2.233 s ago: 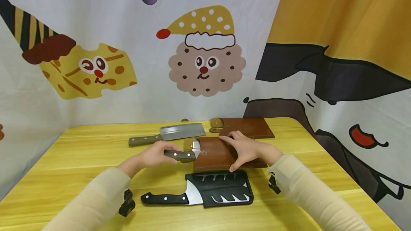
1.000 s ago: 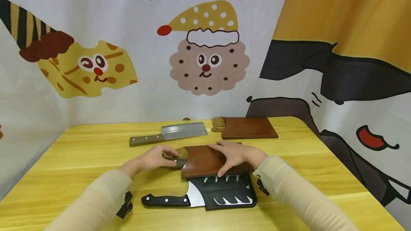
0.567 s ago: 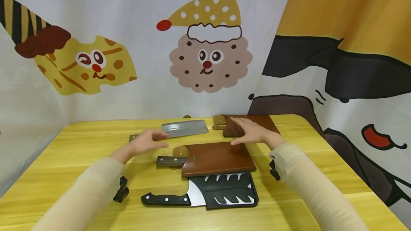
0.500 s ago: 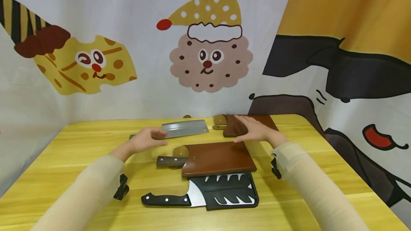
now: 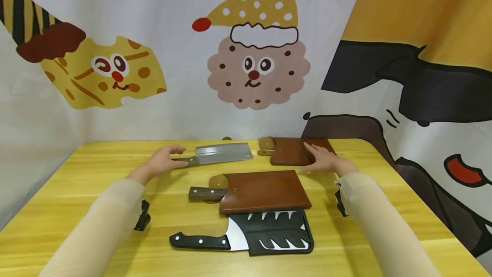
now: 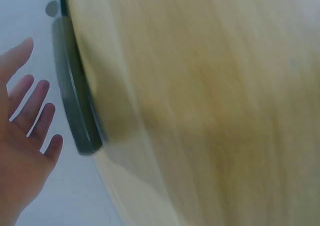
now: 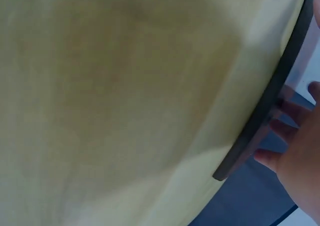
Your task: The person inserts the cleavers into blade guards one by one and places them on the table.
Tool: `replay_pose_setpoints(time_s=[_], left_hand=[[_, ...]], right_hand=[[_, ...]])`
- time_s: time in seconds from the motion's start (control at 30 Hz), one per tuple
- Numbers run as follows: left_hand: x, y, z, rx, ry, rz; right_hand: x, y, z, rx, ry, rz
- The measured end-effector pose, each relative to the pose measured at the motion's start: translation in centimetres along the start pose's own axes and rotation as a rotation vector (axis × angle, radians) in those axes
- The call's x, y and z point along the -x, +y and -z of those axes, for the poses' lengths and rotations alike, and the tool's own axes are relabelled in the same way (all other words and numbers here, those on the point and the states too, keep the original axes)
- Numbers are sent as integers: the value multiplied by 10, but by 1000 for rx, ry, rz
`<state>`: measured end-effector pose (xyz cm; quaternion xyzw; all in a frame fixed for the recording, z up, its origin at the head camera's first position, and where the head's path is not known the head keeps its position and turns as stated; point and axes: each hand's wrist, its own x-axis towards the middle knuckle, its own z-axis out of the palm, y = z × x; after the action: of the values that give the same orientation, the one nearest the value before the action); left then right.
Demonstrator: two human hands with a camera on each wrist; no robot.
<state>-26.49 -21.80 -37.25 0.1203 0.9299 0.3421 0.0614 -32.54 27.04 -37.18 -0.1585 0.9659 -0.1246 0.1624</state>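
My left hand (image 5: pixel 161 161) is at the handle of a bare cleaver (image 5: pixel 224 153) at the back of the table. In the left wrist view its fingers are spread beside the green-brown handle (image 6: pixel 75 91), not wrapped round it. My right hand (image 5: pixel 324 160) reaches over the right end of a flat brown leather sheath (image 5: pixel 286 151), thumb and fingers apart. The right wrist view shows its fingertips near the sheath's dark edge (image 7: pixel 270 96); contact cannot be made out. No handle sticks out of that sheath, and its tan flap and strap point left.
Nearer lies a second brown leather sheath (image 5: pixel 265 189) with a dark wooden knife handle (image 5: pixel 206 193) protruding left. In front of it is a black-handled cleaver (image 5: pixel 200 241) in a black blade guard (image 5: pixel 278 232). A printed curtain (image 5: pixel 184 110) hangs behind the wooden table (image 5: pixel 96 208).
Both hands have let go of the nearer sheathed knife, after drawing that sheath closer. The left hand has moved back to the bare cleaver's handle, the right to the far sheath.
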Motion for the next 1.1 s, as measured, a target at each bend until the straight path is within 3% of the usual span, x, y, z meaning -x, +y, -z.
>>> replay_pose_setpoints(time_s=[0.33, 0.6, 0.9, 1.1], left_hand=[[-1, -13, 0, -50, -33, -9], [-9, -17, -6, -169, -36, 3], [-13, -17, -4, -91, -80, -32], [-9, -20, 0, -76, -133, -47]], right_hand=[[4, -1, -4, 178, 49, 56], [-4, 7, 0, 82, 85, 56], [-11, 18, 9, 41, -61, 7], [-17, 11, 8, 89, -68, 3]])
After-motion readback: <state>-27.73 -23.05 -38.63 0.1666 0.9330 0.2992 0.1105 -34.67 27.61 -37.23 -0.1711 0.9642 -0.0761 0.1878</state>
